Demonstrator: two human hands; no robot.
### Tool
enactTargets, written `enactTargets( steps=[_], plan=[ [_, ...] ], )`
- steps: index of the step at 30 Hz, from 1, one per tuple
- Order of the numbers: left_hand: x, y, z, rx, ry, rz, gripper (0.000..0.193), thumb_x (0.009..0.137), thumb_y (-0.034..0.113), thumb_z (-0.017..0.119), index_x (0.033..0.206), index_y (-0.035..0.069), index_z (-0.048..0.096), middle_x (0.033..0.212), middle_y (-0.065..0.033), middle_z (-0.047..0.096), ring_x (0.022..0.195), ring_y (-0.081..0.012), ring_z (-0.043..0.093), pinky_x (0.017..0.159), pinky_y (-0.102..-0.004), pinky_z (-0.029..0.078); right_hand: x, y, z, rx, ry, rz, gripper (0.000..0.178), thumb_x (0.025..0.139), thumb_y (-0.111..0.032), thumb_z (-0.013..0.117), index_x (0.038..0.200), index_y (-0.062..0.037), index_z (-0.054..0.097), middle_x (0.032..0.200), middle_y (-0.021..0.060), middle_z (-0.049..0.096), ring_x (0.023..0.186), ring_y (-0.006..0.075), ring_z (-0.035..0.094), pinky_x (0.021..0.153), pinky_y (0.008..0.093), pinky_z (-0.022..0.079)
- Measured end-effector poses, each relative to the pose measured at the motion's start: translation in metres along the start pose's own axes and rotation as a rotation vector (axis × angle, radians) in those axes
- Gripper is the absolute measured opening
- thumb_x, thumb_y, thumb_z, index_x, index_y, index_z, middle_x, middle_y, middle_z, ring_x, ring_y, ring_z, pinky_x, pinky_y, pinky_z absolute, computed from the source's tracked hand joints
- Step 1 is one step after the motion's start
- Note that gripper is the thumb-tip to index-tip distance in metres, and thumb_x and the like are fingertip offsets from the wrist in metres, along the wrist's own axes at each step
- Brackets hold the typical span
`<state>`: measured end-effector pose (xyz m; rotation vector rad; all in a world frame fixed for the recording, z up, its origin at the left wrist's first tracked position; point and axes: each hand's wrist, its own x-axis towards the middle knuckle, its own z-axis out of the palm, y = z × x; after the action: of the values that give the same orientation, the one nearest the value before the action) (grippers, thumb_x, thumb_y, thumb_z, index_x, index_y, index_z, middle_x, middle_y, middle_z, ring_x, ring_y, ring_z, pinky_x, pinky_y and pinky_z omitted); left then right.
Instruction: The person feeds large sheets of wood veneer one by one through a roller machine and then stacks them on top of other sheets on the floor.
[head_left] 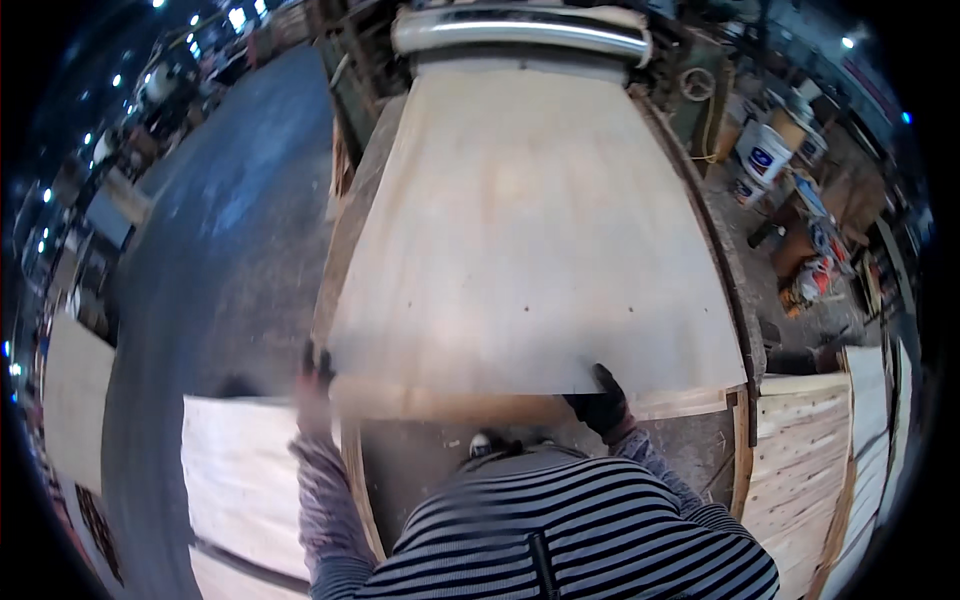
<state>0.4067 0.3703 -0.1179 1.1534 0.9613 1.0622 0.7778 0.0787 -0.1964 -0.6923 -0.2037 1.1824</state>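
Observation:
A large pale veneer sheet [530, 230] lies in front of me, coming out from under a shiny metal roller [520, 30] at the far end. My left hand [316, 380], in a dark glove, grips the sheet's near left corner and looks blurred. At the near edge, right of middle, my right hand [602, 402] in a black glove holds the sheet from below with its fingers curled over the edge. The near edge of the sheet is lifted above a wooden frame [480, 408].
Stacks of pale veneer [240, 480] lie low at my left and more stand at the right [810, 470]. Grey concrete floor [220, 250] runs along the left. White buckets [765, 150] and clutter stand at the upper right beside the machine.

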Motion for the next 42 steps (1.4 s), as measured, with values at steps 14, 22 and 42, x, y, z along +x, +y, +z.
enactTargets(
  steps=[14, 22, 42],
  plan=[
    [0.006, -0.061, -0.014, 0.112, -0.236, -0.486, 0.037, 0.077, 0.011, 0.061, 0.114, 0.006, 0.052, 0.091, -0.0053, 0.062, 0.075, -0.0179, 0.062, 0.055, -0.0361, 0.055, 0.03, 0.014, -0.05, 0.103, 0.034, -0.007, 0.037, 0.084, -0.019, 0.053, 0.118, -0.0037, 0.046, 0.115, 0.0111, 0.052, 0.108, 0.0248, 0.048, 0.095, 0.0386, 0.039],
    [0.052, -0.101, -0.031, 0.761, -0.284, 0.508, 0.027, 0.076, 0.01, 0.059, 0.102, 0.002, 0.06, 0.093, -0.0067, 0.062, 0.077, -0.018, 0.06, 0.069, -0.0261, 0.049, 0.061, -0.009, -0.046, -1.06, 0.07, -0.315, 0.044, 0.077, -0.014, 0.066, 0.115, -0.0003, 0.049, 0.102, 0.0118, 0.06, 0.084, 0.0182, 0.06, 0.074, 0.0279, 0.049],
    [0.068, -0.179, -0.007, 0.396, 0.093, -0.011, 0.036, 0.081, 0.013, 0.061, 0.112, -0.003, 0.054, 0.106, -0.0114, 0.06, 0.095, -0.0181, 0.056, 0.085, -0.0279, 0.043, 0.136, 0.026, -0.183, -0.639, 0.076, -0.376, 0.044, 0.073, -0.014, 0.07, 0.112, -0.0036, 0.052, 0.099, 0.0133, 0.062, 0.09, 0.022, 0.06, 0.081, 0.0323, 0.048]
  ],
)
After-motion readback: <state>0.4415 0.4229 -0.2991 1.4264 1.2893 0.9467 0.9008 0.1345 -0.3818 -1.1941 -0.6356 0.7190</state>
